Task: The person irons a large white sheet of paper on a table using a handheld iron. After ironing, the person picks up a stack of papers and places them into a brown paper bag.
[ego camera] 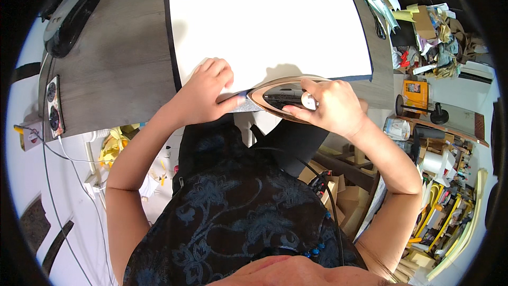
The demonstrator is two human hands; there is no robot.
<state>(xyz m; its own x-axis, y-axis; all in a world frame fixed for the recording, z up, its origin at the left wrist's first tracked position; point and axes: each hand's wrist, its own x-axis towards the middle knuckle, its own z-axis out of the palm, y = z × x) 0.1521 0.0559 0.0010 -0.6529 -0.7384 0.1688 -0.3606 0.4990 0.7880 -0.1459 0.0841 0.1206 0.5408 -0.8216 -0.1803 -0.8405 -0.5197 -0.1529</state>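
A large white sheet [262, 28] with a dark fabric border [172, 39] lies on a grey wood-look table [119, 59]. My left hand [210, 85] rests on its near left edge, fingers curled over the white surface. The left thumb presses at the near border, just left of the iron's tip. My right hand [335, 105] grips a clothes iron [279, 97], black with a copper-coloured rim. The iron lies along the sheet's near edge, tip pointing left, hiding the border beneath it. Under the thumb, a speckled grey strip [248, 106] shows at the table edge.
A long black appliance [75, 20] sits at the far left. Near the left edge lies a socket strip [54, 105] with cables. A black cord [335, 206] crosses my right side. Scraps [440, 47] and tools on a rack [436, 214] crowd the right.
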